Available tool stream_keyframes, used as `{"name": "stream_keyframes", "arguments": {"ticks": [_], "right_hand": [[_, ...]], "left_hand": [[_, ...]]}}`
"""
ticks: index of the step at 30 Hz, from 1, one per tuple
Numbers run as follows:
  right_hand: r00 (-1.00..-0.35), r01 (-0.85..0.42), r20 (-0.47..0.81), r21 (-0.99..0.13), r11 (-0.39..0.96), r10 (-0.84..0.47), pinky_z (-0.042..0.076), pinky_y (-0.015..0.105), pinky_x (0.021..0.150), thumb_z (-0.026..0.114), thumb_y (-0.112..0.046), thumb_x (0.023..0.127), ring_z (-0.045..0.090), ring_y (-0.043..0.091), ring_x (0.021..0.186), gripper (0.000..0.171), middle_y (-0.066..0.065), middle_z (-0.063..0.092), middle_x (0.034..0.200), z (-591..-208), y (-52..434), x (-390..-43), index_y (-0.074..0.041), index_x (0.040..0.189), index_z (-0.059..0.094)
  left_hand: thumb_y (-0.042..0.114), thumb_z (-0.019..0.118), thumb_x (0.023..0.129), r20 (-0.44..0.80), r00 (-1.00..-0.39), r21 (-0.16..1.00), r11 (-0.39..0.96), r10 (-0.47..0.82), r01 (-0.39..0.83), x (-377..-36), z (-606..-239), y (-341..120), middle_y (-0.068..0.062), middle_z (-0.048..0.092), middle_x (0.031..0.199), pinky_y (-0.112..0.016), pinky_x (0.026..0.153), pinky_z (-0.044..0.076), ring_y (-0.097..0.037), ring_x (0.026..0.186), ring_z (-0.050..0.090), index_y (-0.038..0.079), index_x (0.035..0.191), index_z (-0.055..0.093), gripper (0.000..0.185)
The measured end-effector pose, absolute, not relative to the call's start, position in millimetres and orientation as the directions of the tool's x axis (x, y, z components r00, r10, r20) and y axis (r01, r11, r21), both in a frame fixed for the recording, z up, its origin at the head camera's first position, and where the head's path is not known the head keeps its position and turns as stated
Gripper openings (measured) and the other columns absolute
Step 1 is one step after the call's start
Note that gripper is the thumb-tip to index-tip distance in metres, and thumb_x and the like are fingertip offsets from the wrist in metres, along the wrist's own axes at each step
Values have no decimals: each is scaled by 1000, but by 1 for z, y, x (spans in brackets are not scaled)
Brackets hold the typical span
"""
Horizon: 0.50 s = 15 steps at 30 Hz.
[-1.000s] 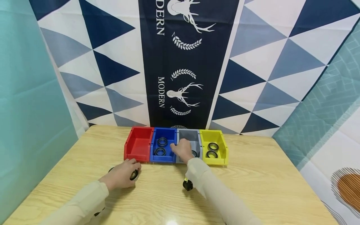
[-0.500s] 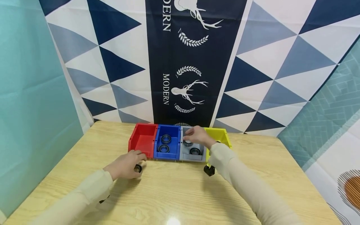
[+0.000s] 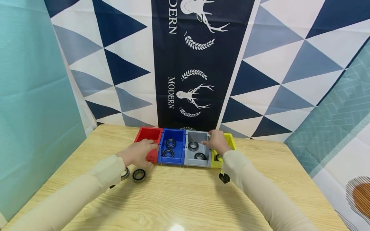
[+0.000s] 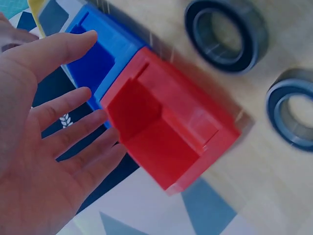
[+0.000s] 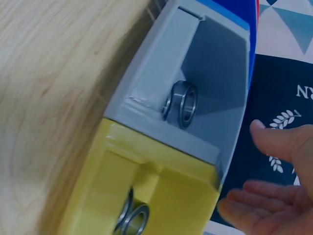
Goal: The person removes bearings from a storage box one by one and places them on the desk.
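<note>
Head view, left hand (image 3: 138, 153) open over red bin (image 3: 148, 135), right hand (image 3: 217, 142) seemingly open over yellow bin (image 3: 231, 145), two bearings (image 3: 139, 175) nearby

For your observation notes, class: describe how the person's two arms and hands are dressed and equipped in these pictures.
Both arms wear long, plain cream sleeves: left sleeve, right sleeve. The left hand and right hand are bare, with no gloves or rings visible. A small black device hangs under the right wrist; a dark one peeks from under the left cuff.

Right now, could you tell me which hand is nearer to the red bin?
The left hand: it hovers open over the red bin. The right hand is three bins away, over the yellow bin.
</note>
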State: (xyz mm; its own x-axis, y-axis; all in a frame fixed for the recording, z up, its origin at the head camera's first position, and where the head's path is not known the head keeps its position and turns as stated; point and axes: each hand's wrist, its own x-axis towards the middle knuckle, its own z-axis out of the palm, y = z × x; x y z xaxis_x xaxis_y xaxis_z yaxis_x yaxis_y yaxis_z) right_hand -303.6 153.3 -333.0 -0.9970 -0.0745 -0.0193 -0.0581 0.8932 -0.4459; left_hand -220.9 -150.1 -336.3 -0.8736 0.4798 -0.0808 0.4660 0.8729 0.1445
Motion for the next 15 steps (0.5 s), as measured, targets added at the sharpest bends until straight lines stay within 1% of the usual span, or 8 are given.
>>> {"name": "stream_keyframes", "arguments": {"ticks": [3,4,6,7,8,10,12,15], "right_hand": [[-999,-3,-41,-452,892,-24,50,43,99,76,-25,81,58,31,109,64,25,56,132,-340,155,-306,8,130,52],[-999,10,-47,-458,889,-13,51,42,98,76,-25,81,58,30,105,64,25,58,128,-342,155,-306,8,130,52],[-998,30,-55,-464,885,5,54,38,90,77,-25,81,57,27,96,61,23,62,113,-345,155,-307,8,127,54],[-998,38,-56,-464,885,13,54,34,83,77,-25,81,57,26,91,58,20,62,103,-347,155,-307,8,124,56],[-998,44,-57,-462,886,20,53,31,76,77,-25,81,56,25,86,54,17,60,95,-348,155,-307,8,119,58],[-997,66,-65,-460,886,40,47,26,65,76,-26,82,55,23,79,48,12,55,84,-350,154,-307,7,113,61],[-996,86,-76,-464,882,57,42,24,59,75,-26,82,54,22,75,41,10,53,79,-351,153,-307,5,106,63],[-992,113,-104,-464,878,73,39,23,57,73,-25,85,53,20,70,31,7,50,73,-354,154,-307,3,96,65]], "left_hand": [[24,77,76,-85,-872,123,873,482,471,-226,-330,-146,-11,55,136,-50,96,51,-30,123,50,12,129,57,57],[24,77,77,-92,-869,116,872,485,475,-227,-329,-144,-11,55,136,-49,97,51,-29,123,50,13,129,57,57],[25,78,77,-101,-862,97,867,497,489,-230,-327,-140,-11,55,136,-50,97,50,-29,123,51,14,128,57,56],[25,78,77,-107,-858,90,865,501,494,-230,-326,-138,-11,54,137,-50,98,50,-30,124,51,15,128,57,56],[26,78,78,-113,-853,80,861,509,503,-232,-326,-135,-11,54,138,-49,98,50,-29,124,50,15,128,57,56],[27,78,78,-121,-845,59,853,522,518,-236,-325,-131,-11,54,138,-47,98,50,-28,124,50,16,127,57,55],[28,78,78,-125,-839,40,847,530,529,-239,-324,-128,-9,55,135,-45,98,51,-27,123,51,17,126,57,54],[28,77,78,-140,-832,22,842,537,539,-244,-322,-125,-7,57,132,-43,98,51,-25,122,51,18,126,57,53]]}}
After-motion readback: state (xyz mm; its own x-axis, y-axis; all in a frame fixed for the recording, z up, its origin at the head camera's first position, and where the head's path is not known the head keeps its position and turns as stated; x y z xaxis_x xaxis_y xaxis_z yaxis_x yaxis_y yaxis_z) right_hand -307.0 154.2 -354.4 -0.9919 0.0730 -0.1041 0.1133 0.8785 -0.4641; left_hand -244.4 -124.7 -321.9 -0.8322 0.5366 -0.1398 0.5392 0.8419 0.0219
